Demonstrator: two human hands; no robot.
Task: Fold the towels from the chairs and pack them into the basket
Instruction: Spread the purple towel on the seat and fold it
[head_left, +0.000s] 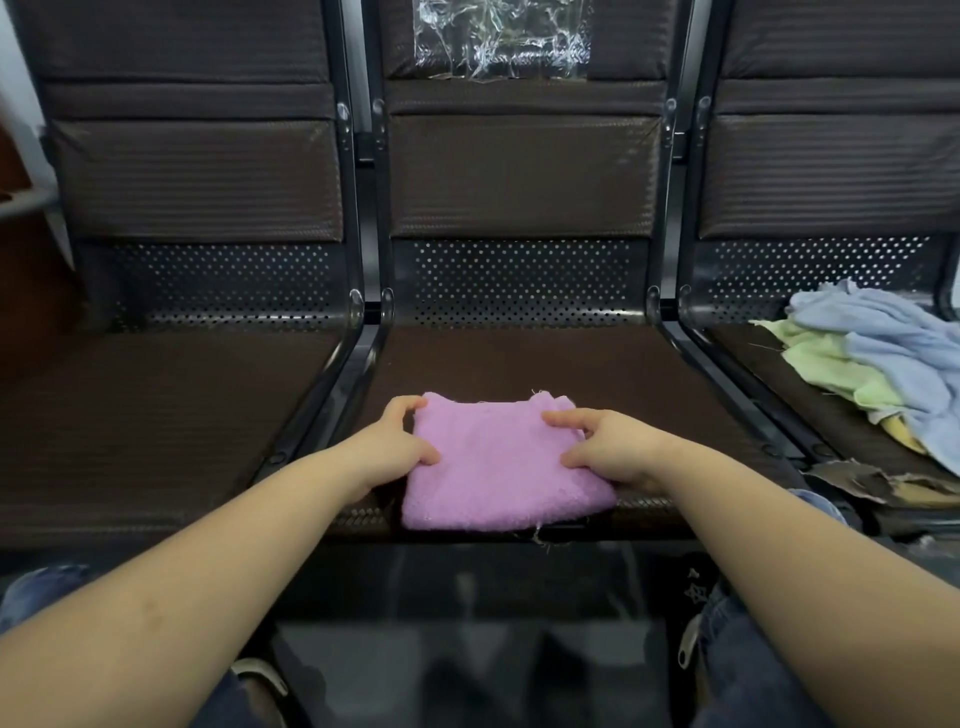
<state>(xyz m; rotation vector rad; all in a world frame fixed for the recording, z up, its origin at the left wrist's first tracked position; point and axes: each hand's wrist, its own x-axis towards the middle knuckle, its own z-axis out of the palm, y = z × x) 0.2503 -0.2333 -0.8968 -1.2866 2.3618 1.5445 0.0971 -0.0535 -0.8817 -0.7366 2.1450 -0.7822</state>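
Dim indoor scene, dark brown chairs soak up most of the light. Soft, diffuse illumination, no hard shadows; only a faint shade under the folded pink towel. Specular glints on the crinkled clear plastic sheet taped on the middle backrest and on the black metal frame rails. Strong wide-angle barrel distortion: frame rails bow outward, forearms balloon toward the bottom corners. Towel and pale towel pile are the brightest areas, slightly washed. Floor below the seat edge is murky and smeared, detail lost. Overall soft, compression-mushy texture.
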